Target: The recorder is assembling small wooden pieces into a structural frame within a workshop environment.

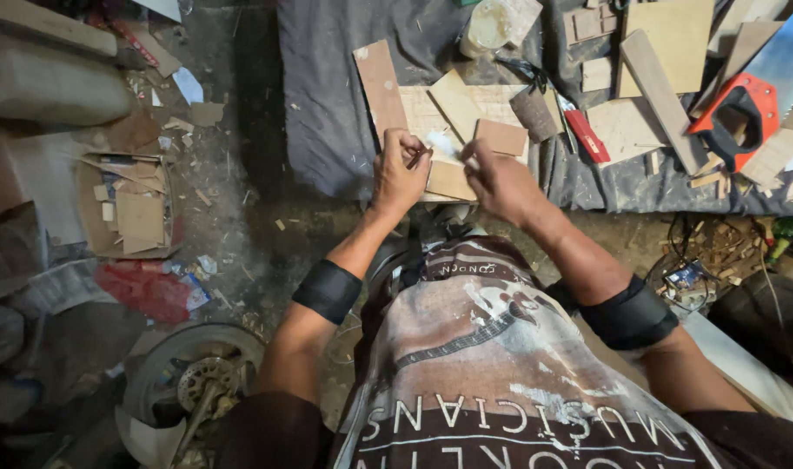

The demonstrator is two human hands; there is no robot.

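Left hand (399,174) pinching thin dark stick, right hand (499,181) gripping flat plywood piece (451,180) — grey cloth (327,104) beneath

I count two hands, the left hand (398,174) and the right hand (499,181). There is one handsaw (744,108), one red utility knife (585,132) and one plastic jar (487,26).

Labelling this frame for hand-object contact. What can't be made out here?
- Head view: what the left hand pinches; only a thin dark tip shows past its fingers.
- Head view: the right hand fingertips' contact with the wood pieces; the hand's back hides it.
- Head view: the handsaw blade, cut off by the right edge.
- Head view: the plastic jar, cut by the top edge, contents blurred.
- Head view: the person's legs, hidden by the shirt.
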